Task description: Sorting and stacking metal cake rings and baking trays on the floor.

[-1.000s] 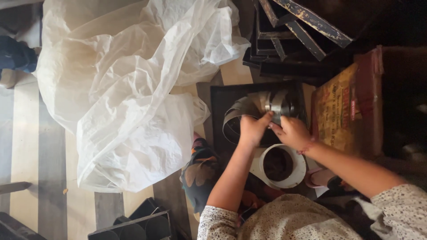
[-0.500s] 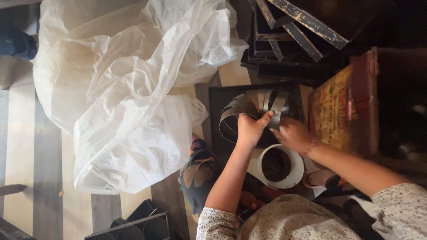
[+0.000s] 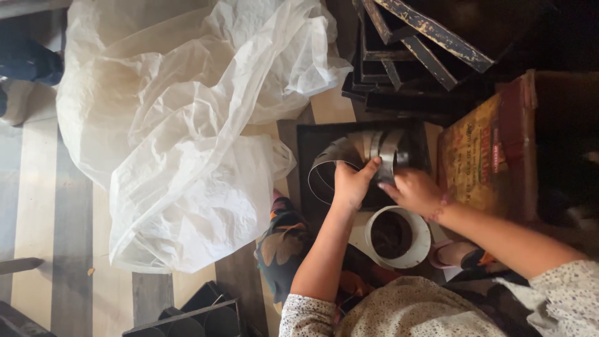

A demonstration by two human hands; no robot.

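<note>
Thin metal ring moulds [image 3: 368, 153] stood on edge in a row inside a shallow black tray [image 3: 312, 140] on the floor, their open faces turned sideways, so that the row ran left to right across the tray. The left hand [image 3: 350, 184] lay over the near side of the rings, thumb raised toward the middle of the row and fingers curled against a large ring at the left end; whether they pinched it could not be told. The right hand [image 3: 415, 190] reached in from the right, its fingers closed around the band of a ring near the right end. Both hands touched the rings, the right being the nearer to the row's right end. A white bowl [image 3: 421, 240] with dark contents sat just beside the tray, between the forearms and close under the right wrist. A stack of dark, worn trays [image 3: 418, 56] bounded the far side, and a printed cardboard box [image 3: 483, 153] stood close on the right. A large crumpled sheet of translucent plastic [image 3: 187, 125] covered the striped floor [image 3: 43, 206] to the left, near the tray's left edge.
</note>
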